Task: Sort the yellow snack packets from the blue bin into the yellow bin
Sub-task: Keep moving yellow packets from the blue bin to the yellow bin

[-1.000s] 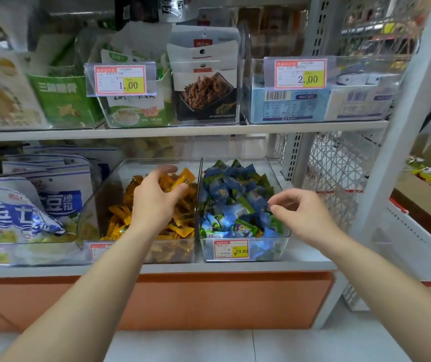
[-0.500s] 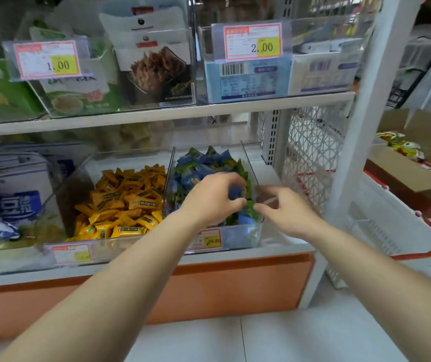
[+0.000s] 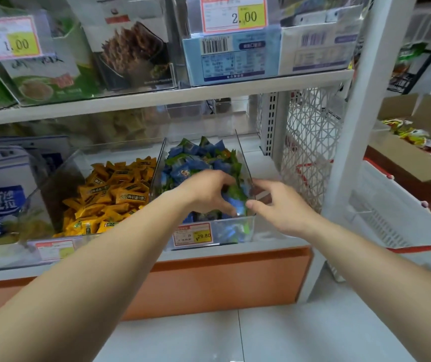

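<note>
Left hand (image 3: 206, 194) in blue bin (image 3: 244, 163)

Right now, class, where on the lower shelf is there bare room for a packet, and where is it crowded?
Free: shelf strip between blue bin and mesh panel; rear floor of yellow bin behind yellow packets. Crowded: blue bin, left hand in it, right hand at its wall.
</note>
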A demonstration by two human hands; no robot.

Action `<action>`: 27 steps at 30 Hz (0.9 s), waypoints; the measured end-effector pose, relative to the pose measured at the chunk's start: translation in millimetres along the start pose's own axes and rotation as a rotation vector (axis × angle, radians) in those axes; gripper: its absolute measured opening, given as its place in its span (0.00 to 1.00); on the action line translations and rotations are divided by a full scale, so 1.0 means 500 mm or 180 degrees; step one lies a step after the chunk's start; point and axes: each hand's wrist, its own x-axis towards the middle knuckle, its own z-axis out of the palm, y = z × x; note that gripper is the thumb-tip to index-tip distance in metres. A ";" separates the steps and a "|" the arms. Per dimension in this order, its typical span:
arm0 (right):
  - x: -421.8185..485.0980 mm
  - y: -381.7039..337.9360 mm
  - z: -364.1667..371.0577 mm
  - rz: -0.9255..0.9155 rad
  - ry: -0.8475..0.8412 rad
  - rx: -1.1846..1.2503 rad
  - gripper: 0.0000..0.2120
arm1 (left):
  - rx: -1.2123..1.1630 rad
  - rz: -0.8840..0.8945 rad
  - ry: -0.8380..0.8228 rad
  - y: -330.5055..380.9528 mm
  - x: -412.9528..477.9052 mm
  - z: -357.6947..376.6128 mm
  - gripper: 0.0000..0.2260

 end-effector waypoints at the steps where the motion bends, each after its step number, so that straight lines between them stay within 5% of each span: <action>1: 0.000 0.001 0.000 0.0013 -0.0011 -0.0029 0.22 | -0.0237 -0.0146 0.0182 -0.010 -0.007 -0.014 0.29; 5: -0.001 -0.001 0.003 0.0063 0.0030 -0.0073 0.23 | -0.0529 -0.0600 0.1193 -0.061 -0.036 -0.067 0.32; 10: -0.003 -0.004 0.002 0.0110 0.0009 -0.0057 0.22 | 0.0497 -0.1236 0.1237 -0.059 -0.050 -0.070 0.31; 14: -0.004 -0.005 0.000 0.0121 -0.0024 -0.0116 0.22 | 0.0883 -0.0454 0.2083 -0.009 -0.050 -0.052 0.21; 17: -0.002 -0.006 -0.001 0.0094 -0.0060 -0.0170 0.23 | -0.0186 0.0196 0.1228 0.026 -0.034 -0.028 0.09; 20: -0.002 -0.010 -0.002 0.0084 -0.0074 -0.0284 0.25 | -0.0426 0.0015 0.0285 0.028 -0.018 -0.001 0.12; 27: -0.003 -0.008 0.000 0.0041 -0.0145 -0.0342 0.27 | -0.0608 -0.0198 0.0230 0.000 -0.007 0.022 0.18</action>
